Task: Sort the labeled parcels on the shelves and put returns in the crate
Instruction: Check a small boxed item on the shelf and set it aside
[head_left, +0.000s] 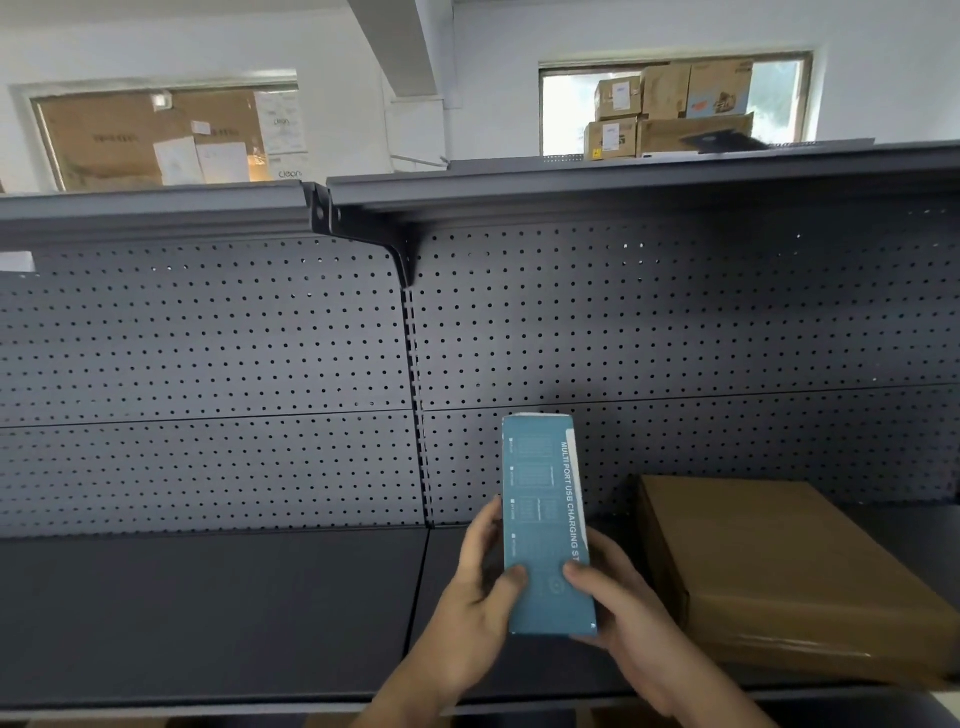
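Left hand (475, 592), right hand (636, 629), fingers (488, 519) pinching the blue box (543, 509), small print blurred; brown parcel (769, 571) cut off lower right on dark shelf (208, 613).

Both hands, the left hand (480, 587) and the right hand (631, 618), hold a tall blue box (545, 525) above the dark shelf (208, 613). A brown parcel (769, 571) lies near.
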